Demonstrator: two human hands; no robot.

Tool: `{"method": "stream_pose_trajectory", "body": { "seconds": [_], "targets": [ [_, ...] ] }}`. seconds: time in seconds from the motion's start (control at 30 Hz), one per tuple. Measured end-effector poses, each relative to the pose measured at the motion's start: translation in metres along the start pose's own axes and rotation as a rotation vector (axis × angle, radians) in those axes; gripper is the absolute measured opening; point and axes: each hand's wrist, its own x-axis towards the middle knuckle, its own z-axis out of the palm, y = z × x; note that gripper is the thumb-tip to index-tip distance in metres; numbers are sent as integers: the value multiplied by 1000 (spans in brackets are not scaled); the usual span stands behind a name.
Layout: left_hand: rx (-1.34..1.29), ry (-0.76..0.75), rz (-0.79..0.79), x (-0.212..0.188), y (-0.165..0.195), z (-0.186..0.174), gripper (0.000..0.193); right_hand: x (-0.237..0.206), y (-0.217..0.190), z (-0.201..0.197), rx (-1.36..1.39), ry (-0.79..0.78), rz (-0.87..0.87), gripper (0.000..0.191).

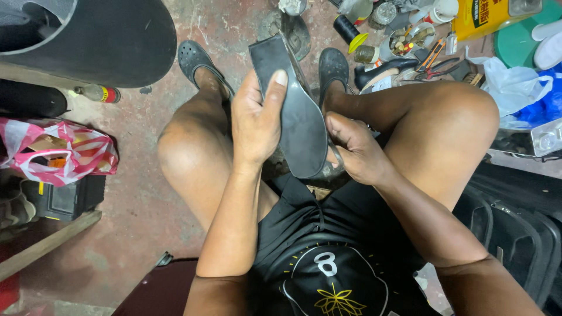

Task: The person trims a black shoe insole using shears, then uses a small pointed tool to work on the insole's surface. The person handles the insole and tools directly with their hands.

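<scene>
Far left on the stained concrete floor [134, 193]: pink-and-white striped plastic bag [55, 153], small black box [64, 199] beside it. Moving in, left hand [254, 120], fingers wrapped round the edge of a dark grey rubber shoe sole [298, 117], thumb flat on its face, holding it tilted up between the knees. Right hand [357, 149] next, fingers curled shut at the heel end, pinching what looks like a thin strip or blade, hard to tell. Sole looks mostly bare and smooth, heel edge apparently mid-work. Further right: red-handled pliers [436, 69], cluttered jar of bits [404, 41], yellow tin [483, 17].
</scene>
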Motion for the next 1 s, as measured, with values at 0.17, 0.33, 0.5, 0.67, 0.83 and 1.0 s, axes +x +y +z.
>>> {"method": "stream_pose_trajectory", "body": {
  "seconds": [0.17, 0.33, 0.5, 0.67, 0.83, 1.0],
  "targets": [
    [44, 31, -9, 5, 4, -12, 22, 8, -1, 13, 203, -27, 46, 34],
    [264, 18, 123, 1, 13, -4, 21, 9, -15, 15, 229, -30, 23, 47],
    [91, 11, 69, 1, 15, -1, 22, 10, -23, 13, 217, -40, 43, 47],
    [102, 33, 89, 4, 10, -3, 21, 5, -15, 10, 42, 8, -8, 28],
    [40, 24, 81, 4, 8, -3, 23, 3, -9, 5, -20, 47, 87, 34],
    [-25, 10, 53, 3, 14, -2, 23, 9, -19, 5, -10, 21, 40, 40]
  ]
}}
